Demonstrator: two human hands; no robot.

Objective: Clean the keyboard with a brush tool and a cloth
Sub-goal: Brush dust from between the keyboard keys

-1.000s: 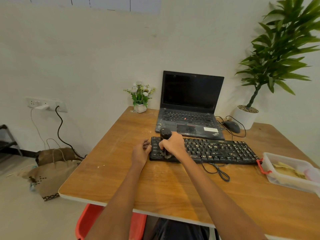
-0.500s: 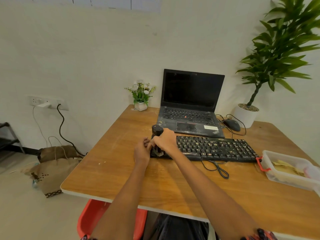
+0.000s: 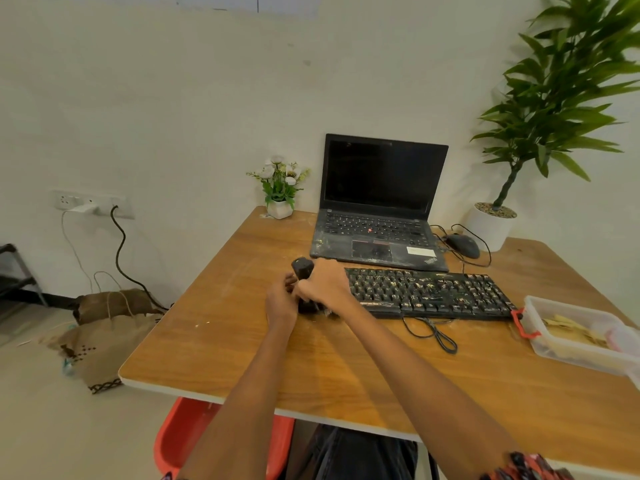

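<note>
Fingers (image 3: 313, 287) of my right hand (image 3: 325, 285) grip the brush tool (image 3: 304, 271), upright at the keyboard (image 3: 429, 294)'s left end on the desk (image 3: 221, 327); my left hand (image 3: 281, 301) touches it, grip unclear.

Soft, even light fills the room, bright without harsh glare. The counter (image 3: 381, 368) carries a mild sheen and faint shadows beside the forearms. The wide lens bows the wall (image 3: 156, 98) and stretches the plant (image 3: 568, 98) at the right edge. Both hands (image 3: 311, 296) are slightly motion-blurred; the laptop (image 3: 381, 202) looks fairly sharp.
</note>
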